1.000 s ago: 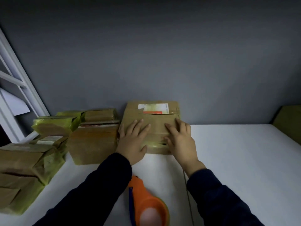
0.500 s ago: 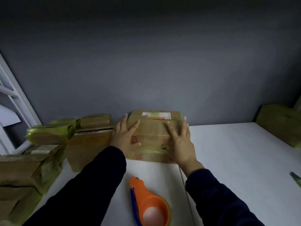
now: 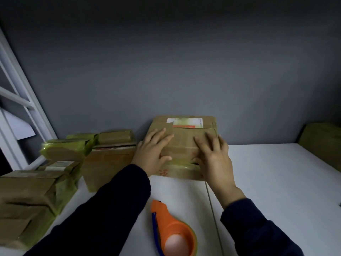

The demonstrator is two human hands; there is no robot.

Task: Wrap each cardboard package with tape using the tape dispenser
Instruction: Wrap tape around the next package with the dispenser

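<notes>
Beneath the left hand (image 3: 153, 153) and right hand (image 3: 215, 159) lies the cardboard package (image 3: 184, 141).

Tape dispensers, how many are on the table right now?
1. The orange tape dispenser lies on the white table, nearer the camera than the package that the left hand and right hand rest on. Another could be hidden behind the stacked packages at left.

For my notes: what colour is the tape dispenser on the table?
The tape dispenser is orange, with a blue edge; head view.
</notes>
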